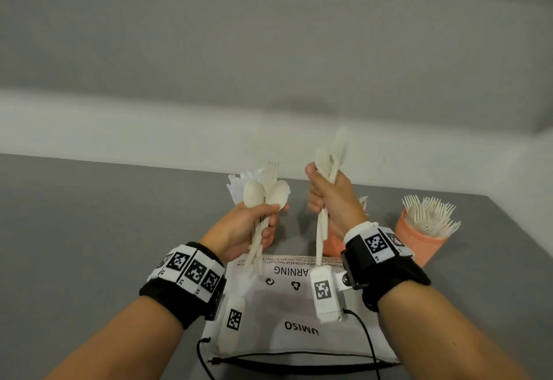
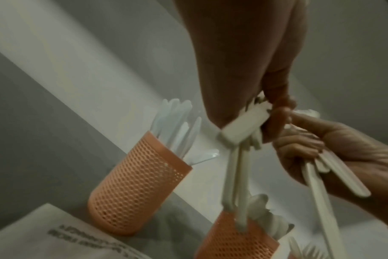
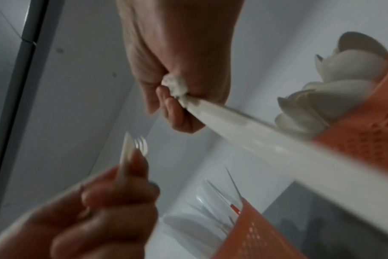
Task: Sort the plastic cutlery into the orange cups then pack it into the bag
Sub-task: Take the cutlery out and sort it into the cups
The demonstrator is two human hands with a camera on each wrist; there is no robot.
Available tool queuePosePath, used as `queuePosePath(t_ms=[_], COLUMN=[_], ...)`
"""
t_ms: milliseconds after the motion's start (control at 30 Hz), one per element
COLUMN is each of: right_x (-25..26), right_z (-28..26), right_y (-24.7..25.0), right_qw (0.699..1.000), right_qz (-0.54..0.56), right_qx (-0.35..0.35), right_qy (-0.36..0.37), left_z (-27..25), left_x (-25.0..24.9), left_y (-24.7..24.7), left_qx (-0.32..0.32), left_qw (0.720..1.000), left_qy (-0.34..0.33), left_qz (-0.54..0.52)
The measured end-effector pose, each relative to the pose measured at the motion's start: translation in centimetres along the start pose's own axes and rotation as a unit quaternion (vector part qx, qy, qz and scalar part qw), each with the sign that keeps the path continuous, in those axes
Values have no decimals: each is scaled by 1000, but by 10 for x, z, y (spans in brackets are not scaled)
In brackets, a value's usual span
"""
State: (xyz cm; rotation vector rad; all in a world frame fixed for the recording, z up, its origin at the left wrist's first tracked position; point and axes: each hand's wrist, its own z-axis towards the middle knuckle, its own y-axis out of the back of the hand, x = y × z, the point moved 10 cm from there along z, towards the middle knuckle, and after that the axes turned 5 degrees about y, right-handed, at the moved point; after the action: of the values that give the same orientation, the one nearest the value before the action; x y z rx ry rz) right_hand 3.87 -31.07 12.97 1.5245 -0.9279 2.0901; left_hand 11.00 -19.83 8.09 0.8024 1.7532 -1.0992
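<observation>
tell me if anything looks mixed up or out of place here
Yes: the bundle in the left hand is unsorted, with a fork sticking up among spoons. The right hand grips a bunch of what look like only spoons. The cup at right holds only forks. Nothing is spilled, and the bag lies flat.

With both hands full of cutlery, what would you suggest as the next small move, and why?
Probably lower the right hand and drop its spoons into the spoon cup just beneath; the left hand holds a mixed bunch that needs sorting.
</observation>
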Motion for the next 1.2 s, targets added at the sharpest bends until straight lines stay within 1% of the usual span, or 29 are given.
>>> queuePosePath(t_ms=[67, 133, 200, 267, 367, 467, 533, 600, 667, 733, 800, 867, 900, 1000, 1133, 1200], right_x=[-14, -27, -33, -29, -17, 2, 28, 58, 86, 114, 138, 151, 152, 132, 73, 51], right_z=[-9, -16, -22, -22, -16, -16, -19, -21, -22, -21, -21, -17, -13, 2, 18, 23], right_y=[-10, -11, -5, 10, 48, 78, 108, 143, 177, 209, 232, 247, 252, 265, 276, 277], right_qw=[997, 993, 990, 992, 994, 987, 980, 970, 961, 952, 940, 930, 927, 931, 950, 960], right_qz=[-24, -26, -25, -23, 23, 103, 133, 131, 111, 51, -20, -56, -68, -129, -204, -206], right_qx=[56, 73, 62, 21, -69, -103, -148, -199, -232, -260, -273, -281, -283, -271, -212, -180], right_qy=[-40, -87, -125, -122, -85, -65, -17, 47, 100, 152, 201, 232, 236, 206, 106, 64], left_z=[0, -1, 0, 3, 8, 14, 21, 29, 34, 38, 42, 47, 50, 60, 70, 73], left_x=[1, 5, 11, 16, 24, 32, 36, 37, 37, 36, 35, 33, 33, 38, 40, 37], left_y=[-21, -42, -57, -67, -84, -102, -109, -114, -119, -127, -137, -147, -150, -156, -160, -163], left_qx=[50, 91, 112, 115, 111, 104, 87, 69, 59, 54, 53, 52, 48, 50, 29, 19], left_qw=[999, 996, 993, 992, 991, 990, 992, 994, 995, 996, 997, 998, 998, 998, 999, 1000], left_qy=[5, 15, 29, 36, 42, 59, 68, 63, 51, 42, 31, 19, 16, 18, 18, 7], left_qz=[7, 20, 30, 42, 69, 72, 63, 59, 63, 60, 51, 41, 36, 34, 24, 16])
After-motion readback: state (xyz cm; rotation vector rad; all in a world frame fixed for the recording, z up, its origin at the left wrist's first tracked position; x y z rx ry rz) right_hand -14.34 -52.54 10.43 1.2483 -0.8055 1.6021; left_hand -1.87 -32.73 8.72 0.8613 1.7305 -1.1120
